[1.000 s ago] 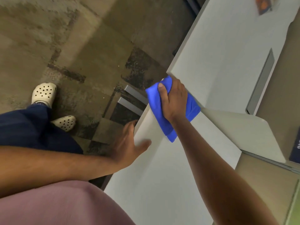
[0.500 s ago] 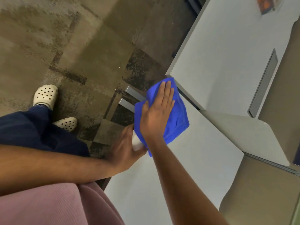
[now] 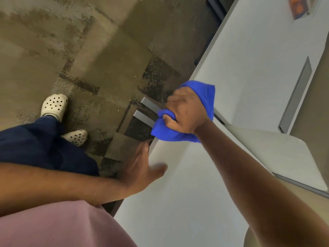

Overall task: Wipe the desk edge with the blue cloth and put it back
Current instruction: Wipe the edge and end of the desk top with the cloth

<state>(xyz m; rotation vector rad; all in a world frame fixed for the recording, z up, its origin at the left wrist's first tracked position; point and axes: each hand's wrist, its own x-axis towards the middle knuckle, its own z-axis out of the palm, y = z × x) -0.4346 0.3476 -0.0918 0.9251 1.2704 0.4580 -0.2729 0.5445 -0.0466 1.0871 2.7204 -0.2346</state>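
The blue cloth (image 3: 207,97) is bunched in my right hand (image 3: 187,111), which grips it at the left edge of the white desk (image 3: 187,193), near the gap to a second desk. Part of the cloth hangs over the edge. My left hand (image 3: 142,164) rests flat against the same desk edge closer to me, thumb on the top surface, fingers spread and holding nothing.
A second white desk (image 3: 258,59) continues beyond, with a grey slot (image 3: 295,97) and a small printed card (image 3: 299,8) at its far end. Two metal desk legs (image 3: 147,111) show below the edge. Patterned carpet (image 3: 89,50) and my feet in white clogs (image 3: 54,106) lie left.
My right hand went from pressing flat on the cloth to gripping it bunched, and it moved along the edge farther from me. The left hand stayed on the desk edge.
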